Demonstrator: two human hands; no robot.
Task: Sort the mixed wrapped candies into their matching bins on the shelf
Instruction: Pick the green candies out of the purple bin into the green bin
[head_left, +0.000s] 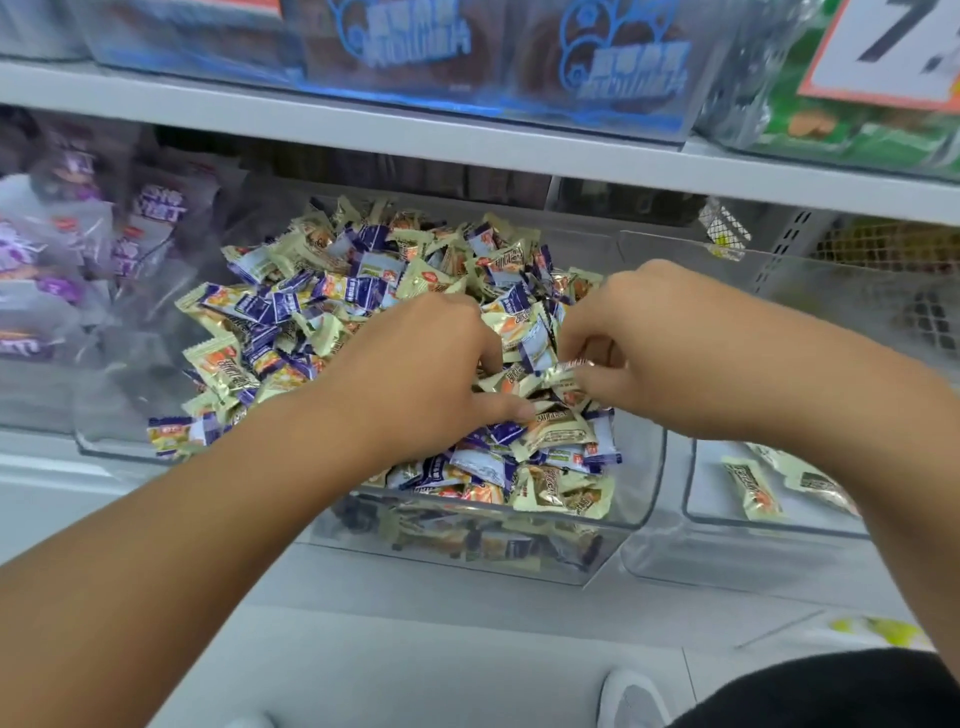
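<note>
shelf (519, 156) runs across the view in front of me, and on it, straight ahead, sits the clear middle bin (641, 467), heaped with a mixed pile (332, 306) of pale green-gold and purple-and-white wrapped candies. to its right stands the right bin (696, 499), nearly bare, with only a few pale green-gold candies (753, 488) on its floor; to the left a bin of purple packs (62, 249) shows through frosted plastic.

both my hands are down in the pile near its front. my left hand (436, 364) lies knuckles-up with fingers curled into the wrappers and the thumb laid across a gold one; whether it truly holds any i cannot tell. my right hand (654, 343) is narrowed to a pinch, thumb and fingertips closed on one small green-gold candy (569, 370) at the surface, with loose candies touching it on every side.

i judge this to be the picking step. to do it well i should pinch only the one wrapper, lift straight up so its neighbours slide off, check the colour, then carry it rightward over the wall between the bins and release it low in the right bin. the left hand should hold the heap down near the front wall, where candies could spill over.
</note>
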